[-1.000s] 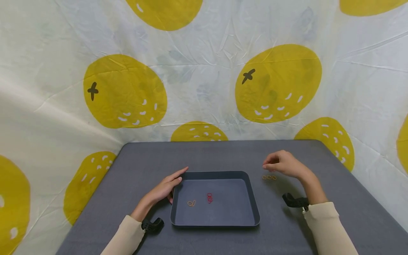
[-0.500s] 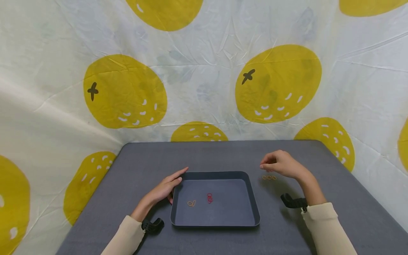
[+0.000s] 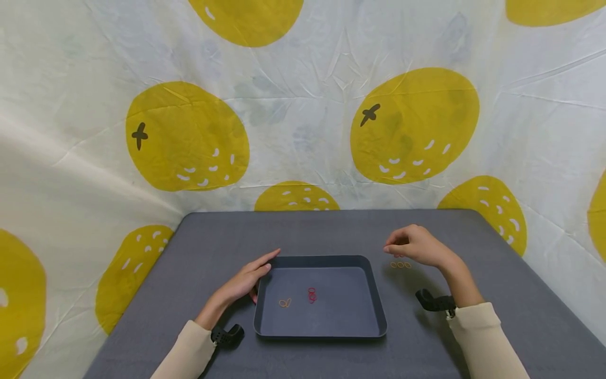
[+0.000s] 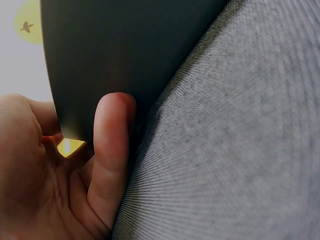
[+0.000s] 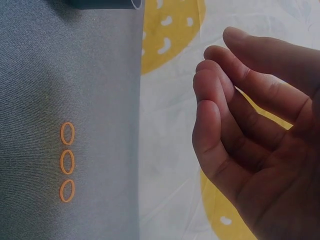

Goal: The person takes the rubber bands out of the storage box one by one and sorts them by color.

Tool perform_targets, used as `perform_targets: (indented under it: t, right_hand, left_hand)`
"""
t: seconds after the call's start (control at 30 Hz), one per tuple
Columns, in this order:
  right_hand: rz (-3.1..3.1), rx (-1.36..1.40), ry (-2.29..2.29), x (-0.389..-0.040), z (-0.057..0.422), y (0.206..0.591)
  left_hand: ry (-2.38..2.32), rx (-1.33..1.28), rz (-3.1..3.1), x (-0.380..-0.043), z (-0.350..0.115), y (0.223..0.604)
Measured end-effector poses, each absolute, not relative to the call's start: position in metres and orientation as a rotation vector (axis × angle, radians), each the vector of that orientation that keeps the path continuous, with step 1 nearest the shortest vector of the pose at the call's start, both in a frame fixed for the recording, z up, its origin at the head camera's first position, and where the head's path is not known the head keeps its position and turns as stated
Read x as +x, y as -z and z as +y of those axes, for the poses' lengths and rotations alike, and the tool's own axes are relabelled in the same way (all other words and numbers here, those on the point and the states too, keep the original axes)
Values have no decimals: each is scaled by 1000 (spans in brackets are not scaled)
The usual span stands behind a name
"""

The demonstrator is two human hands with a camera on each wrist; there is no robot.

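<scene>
A dark grey rectangular tray (image 3: pixel 320 336) lies on the table. My left hand (image 3: pixel 241 281) grips its left side near the far corner, thumb at the rim and a finger (image 4: pixel 112 140) flat against the outer wall. Inside the tray are a small cluster of red rubber bands (image 3: pixel 312 298) and, left of it, two orange rubber bands (image 3: pixel 285 302). To the tray's right, three orange rubber bands (image 5: pixel 67 162) lie in a row on the table. Above them hovers my right hand (image 3: pixel 421 246), its fingers loosely curled with a gap to the thumb and nothing visible in it.
Grey cloth covers the table (image 3: pixel 331 229). Behind it and at the sides hangs a white curtain (image 3: pixel 303 131) printed with yellow fruit. Black wrist mounts (image 3: pixel 433 301) sit under both cuffs.
My right hand has drifted slightly left, toward the tray, above the row of orange rubber bands. The left hand, tray and rubber bands have stayed in place.
</scene>
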State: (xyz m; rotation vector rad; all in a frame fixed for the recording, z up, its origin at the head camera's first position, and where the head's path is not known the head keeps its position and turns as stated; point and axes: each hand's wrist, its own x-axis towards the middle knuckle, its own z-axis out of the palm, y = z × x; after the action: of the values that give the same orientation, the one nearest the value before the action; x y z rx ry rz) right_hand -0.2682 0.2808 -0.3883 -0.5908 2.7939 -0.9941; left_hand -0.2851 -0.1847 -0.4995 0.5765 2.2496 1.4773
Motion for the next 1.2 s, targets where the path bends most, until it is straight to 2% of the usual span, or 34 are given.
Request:
perform_targets:
  t: [0.63, 1.2]
  right_hand:
    - [2803, -590, 981, -268, 283, 388]
    - [2761, -700, 988, -272, 262, 391]
  left_hand:
    - [-1477, 568, 2257, -285, -184, 500]
    - [-1481, 570, 2255, -284, -184, 500]
